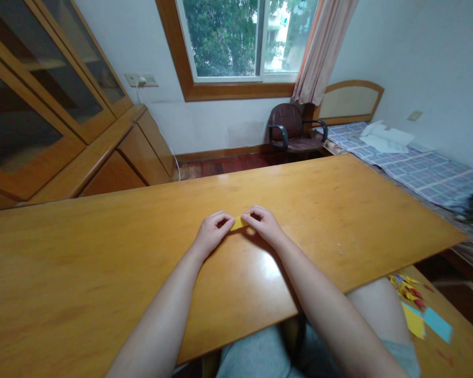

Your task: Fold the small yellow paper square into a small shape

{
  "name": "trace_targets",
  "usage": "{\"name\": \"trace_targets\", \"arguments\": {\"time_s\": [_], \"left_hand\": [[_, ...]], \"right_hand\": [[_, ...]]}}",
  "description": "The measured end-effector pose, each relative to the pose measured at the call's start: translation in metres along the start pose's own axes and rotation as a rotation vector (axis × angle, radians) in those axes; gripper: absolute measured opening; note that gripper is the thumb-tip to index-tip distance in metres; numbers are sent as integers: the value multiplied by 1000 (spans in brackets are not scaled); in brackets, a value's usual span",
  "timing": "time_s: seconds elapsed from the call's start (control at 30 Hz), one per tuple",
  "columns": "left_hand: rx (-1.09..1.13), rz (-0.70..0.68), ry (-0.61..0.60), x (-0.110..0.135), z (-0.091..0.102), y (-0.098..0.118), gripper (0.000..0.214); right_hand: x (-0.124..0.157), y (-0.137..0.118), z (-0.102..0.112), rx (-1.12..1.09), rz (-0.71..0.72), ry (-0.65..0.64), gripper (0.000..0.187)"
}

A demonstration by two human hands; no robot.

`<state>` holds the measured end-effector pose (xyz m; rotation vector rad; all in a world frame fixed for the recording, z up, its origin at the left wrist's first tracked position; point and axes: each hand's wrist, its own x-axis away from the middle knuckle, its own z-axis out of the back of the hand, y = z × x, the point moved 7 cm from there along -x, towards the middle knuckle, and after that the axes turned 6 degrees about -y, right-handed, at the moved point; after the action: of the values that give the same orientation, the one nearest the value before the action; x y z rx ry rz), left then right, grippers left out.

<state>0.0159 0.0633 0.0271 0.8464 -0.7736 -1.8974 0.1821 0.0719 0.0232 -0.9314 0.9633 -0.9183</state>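
A small strip of yellow paper (238,223) is held between my two hands, just above or on the wooden table (114,273); I cannot tell whether it touches the top. My left hand (215,230) pinches its left end between thumb and fingers. At the other end, my right hand (262,223) grips it in the same way, with the thumb toward me. The fingertips hide both ends of the strip, and its folds are too small to make out.
Lower right, a lower wooden surface (467,349) bears a yellow sheet (413,320), a light blue sheet (438,324) and a pile of small coloured paper pieces (408,290). Beyond the table stand a dark red armchair (287,126) and a bed (421,163). Glass-fronted cabinets (63,79) line the left.
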Motion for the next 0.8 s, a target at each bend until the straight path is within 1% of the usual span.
{"name": "trace_targets", "arguments": {"time_s": [0.23,0.6,0.8], "left_hand": [[43,30,7,0,1,-9,24],[93,78,82,0,9,-7,26],[106,84,87,0,10,-8,26]], "right_hand": [[-1,6,5,-38,-10,43,21],[-1,9,9,-54,-61,96,26],[0,8,10,-50,-84,107,27]]}}
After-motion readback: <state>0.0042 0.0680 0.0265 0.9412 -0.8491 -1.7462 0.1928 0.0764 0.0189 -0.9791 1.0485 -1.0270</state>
